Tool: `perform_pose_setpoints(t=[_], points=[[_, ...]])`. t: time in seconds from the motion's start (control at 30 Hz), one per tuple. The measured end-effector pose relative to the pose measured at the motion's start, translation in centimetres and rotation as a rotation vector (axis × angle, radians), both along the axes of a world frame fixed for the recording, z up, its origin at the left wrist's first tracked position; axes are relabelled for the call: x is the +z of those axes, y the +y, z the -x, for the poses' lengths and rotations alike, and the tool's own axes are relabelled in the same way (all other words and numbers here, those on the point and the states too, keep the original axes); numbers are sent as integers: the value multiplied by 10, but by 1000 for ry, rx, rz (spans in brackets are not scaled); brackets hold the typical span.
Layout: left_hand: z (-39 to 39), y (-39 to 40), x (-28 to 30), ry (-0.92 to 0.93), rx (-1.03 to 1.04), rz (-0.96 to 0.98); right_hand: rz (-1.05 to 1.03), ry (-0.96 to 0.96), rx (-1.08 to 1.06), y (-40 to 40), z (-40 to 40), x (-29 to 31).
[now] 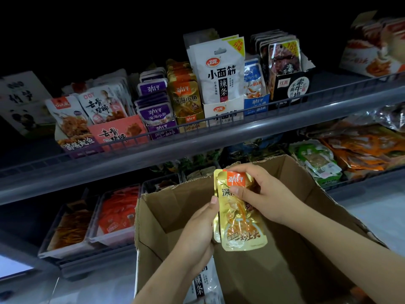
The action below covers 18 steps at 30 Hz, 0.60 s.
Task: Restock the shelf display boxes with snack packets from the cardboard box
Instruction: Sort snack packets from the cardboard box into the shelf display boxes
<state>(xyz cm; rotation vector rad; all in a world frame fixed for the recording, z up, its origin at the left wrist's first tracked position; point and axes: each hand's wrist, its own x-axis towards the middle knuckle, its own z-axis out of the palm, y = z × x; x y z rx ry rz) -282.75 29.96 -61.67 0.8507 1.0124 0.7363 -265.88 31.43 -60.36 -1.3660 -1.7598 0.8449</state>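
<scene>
Head view: I see both hands holding a small stack of gold snack packets [240, 213] above the open cardboard box [274, 249]. My left hand [197, 231] grips the stack's lower left edge, thumb against its side and fingers curled behind it. My right hand [263, 194] grasps the upper part, thumb across the front packet's face and fingers wrapped over the top near its orange label. The packets stand roughly upright, facing me.

Inside the box, near its front wall, lies a white packet [202, 284] with black lettering. On the upper shelf [197, 139], a row of display boxes stands behind the front rail; the gold display box [186, 106] with matching packets sits near the middle, between a purple display box [156, 110] and a white display box [219, 84]. Trays of orange packets [116, 213] sit on the lower shelf toward its left end.
</scene>
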Motion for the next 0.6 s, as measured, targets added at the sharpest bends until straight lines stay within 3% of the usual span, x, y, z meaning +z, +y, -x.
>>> perform_pose_setpoints(t=[0.37, 0.6], points=[[-9, -2, 2, -65, -22, 76, -124, -46, -292, 3, 13, -12], [-6, 0, -6, 84, -69, -161, -167, -137, -271, 3, 19, -7]])
